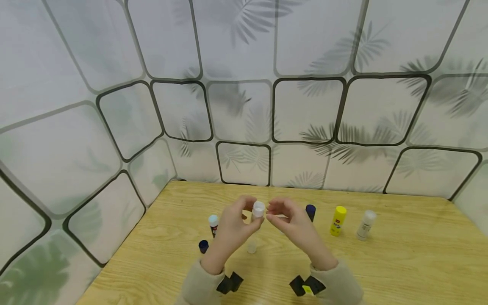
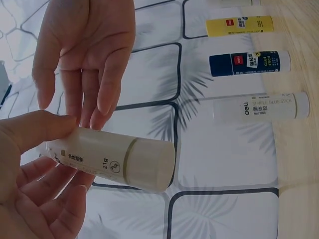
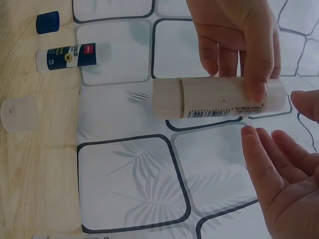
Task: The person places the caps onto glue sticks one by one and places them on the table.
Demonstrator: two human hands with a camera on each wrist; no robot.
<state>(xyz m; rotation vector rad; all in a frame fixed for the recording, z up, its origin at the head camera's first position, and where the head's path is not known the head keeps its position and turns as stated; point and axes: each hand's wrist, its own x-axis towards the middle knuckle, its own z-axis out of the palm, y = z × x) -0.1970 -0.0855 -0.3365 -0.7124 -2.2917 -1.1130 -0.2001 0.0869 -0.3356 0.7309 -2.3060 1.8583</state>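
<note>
My left hand grips a white glue stick between thumb and fingers, uncapped end up and base over the table. Printed text and a dark ring near its base show in the left wrist view. Just to the right of its top, my right hand has its fingers loosely bent and holds nothing; a small gap separates its fingertips from the stick in the right wrist view. Below the hands on the table stands a translucent white cap.
Left of the hands stand a navy glue stick without its cap and a navy cap. To the right are a navy-capped stick, a yellow stick and a white one. Another white stick shows in the left wrist view.
</note>
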